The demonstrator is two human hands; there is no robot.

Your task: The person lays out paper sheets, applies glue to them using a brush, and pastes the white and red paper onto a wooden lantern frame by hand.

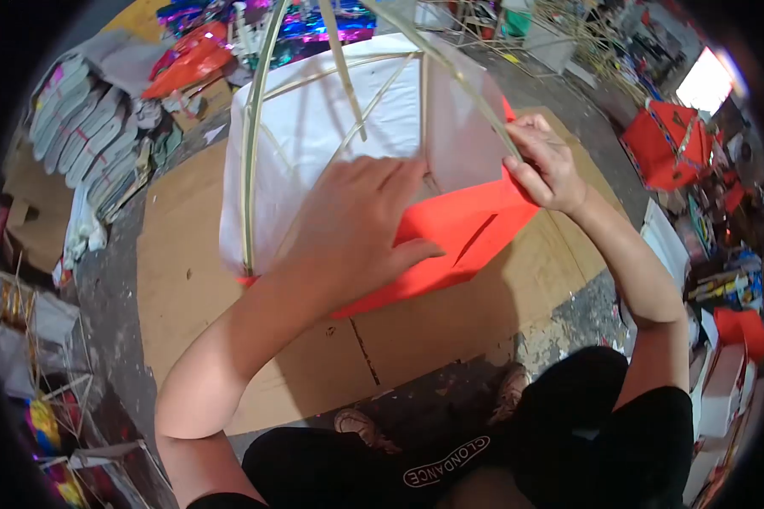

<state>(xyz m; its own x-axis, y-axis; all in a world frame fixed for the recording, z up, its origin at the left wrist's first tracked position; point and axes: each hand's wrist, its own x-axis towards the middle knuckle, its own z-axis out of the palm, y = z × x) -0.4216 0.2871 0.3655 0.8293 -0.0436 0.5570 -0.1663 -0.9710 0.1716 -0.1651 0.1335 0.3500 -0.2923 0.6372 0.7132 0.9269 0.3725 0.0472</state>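
A frame of thin bamboo strips [250, 170] stands on cardboard, with white paper [314, 102] covering its sides. Along the near side runs a band of bright red paper [475, 242] with a dark slit or shadow on it. My left hand [361, 212] is over the red paper's upper edge, fingers stretched towards the inside and thumb apart on the outside. At the right corner, my right hand [547, 165] pinches the red paper's edge beside a curved bamboo strip. The left forearm hides the frame's near left part.
Flat brown cardboard [187, 339] lies on the grey floor under the frame. Stacked bundles [85, 119] are at the left, with shiny foil [331, 25] behind. A red papered frame [666, 144] stands at the right. More bamboo frames [586, 25] crowd the back.
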